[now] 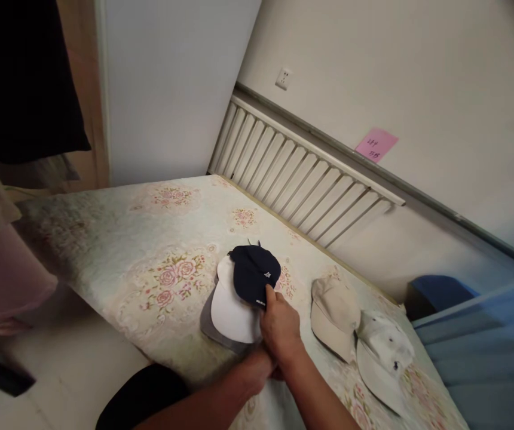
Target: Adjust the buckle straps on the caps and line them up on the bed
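Note:
My right hand (pixel 281 325) is closed on the brim of a navy baseball cap (pixel 252 269) with small white lettering, thumb on top. Under the navy cap lie a white cap (pixel 234 316) and a grey cap (pixel 214 331), partly covered and overlapping. My left hand (pixel 259 365) is beside the front edge of these lower caps, behind my right wrist. Its fingers are hidden, so whether it grips a brim does not show. To the right, a beige cap (pixel 333 313) and a pale grey-white cap (pixel 385 358) rest side by side, their brims pointing toward me.
The caps are on a flower-patterned bed or table cover (pixel 149 227). A white radiator (pixel 302 167) runs along the wall behind. Blue translucent sheeting (pixel 499 346) borders the right side. Clothes (pixel 19 83) hang at the left, and a black rounded object (pixel 143 397) stands near the front edge.

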Tool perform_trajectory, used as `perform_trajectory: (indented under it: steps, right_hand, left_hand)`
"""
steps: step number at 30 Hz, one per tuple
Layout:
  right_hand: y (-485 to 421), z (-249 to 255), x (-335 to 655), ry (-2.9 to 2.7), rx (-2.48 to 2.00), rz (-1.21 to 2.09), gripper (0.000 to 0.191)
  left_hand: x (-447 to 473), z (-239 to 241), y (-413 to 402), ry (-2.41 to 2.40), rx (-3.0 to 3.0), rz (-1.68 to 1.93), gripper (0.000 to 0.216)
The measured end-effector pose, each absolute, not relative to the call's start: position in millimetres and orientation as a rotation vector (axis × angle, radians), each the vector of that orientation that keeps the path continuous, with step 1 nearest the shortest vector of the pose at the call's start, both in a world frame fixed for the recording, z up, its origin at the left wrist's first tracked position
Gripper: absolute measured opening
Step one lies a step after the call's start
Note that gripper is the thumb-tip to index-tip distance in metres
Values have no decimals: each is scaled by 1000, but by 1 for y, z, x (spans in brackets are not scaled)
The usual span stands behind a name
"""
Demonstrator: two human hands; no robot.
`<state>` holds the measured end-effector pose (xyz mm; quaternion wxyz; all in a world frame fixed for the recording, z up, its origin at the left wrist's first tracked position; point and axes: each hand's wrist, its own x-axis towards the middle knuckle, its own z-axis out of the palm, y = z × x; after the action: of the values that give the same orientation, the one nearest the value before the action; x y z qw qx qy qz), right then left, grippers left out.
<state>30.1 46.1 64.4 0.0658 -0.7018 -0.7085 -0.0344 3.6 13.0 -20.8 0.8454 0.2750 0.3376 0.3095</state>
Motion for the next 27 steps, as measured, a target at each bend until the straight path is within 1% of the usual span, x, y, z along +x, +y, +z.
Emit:
perform_trajectory:
  steps: [2, 4, 5, 10, 15, 22, 25, 27]
  right_hand:
    - [55, 69, 45, -2062, -2083, -83, 48]
    - [62, 76, 61, -1949, -2047, -97, 45]
    - [65, 81, 69, -1886, -2041, -113, 44]
    - [57, 112, 105, -1668, -2047, -150, 45]
    - [17, 128, 130, -1450, -2086, -84, 45]
    - [-54, 108, 143, -1327, -2045, 85, 51]
    - [-80, 98, 153, -1279, -2015, 159, 49]
    - [-97, 91, 166, -1237, -2007, 194, 48]
  left_hand:
    - [5, -18, 15, 736, 625, 650, 21]
    - [5, -17, 17, 743, 671, 619, 8]
    - [4, -17, 18, 746, 686, 606, 5]
    - [-1, -19, 26, 710, 747, 641, 19]
    - [-6, -16, 33, 561, 743, 740, 31]
    - [-5, -15, 43, 326, 638, 878, 38]
    - [-3, -16, 45, 361, 606, 865, 42]
    - [-3, -17, 45, 494, 592, 835, 40]
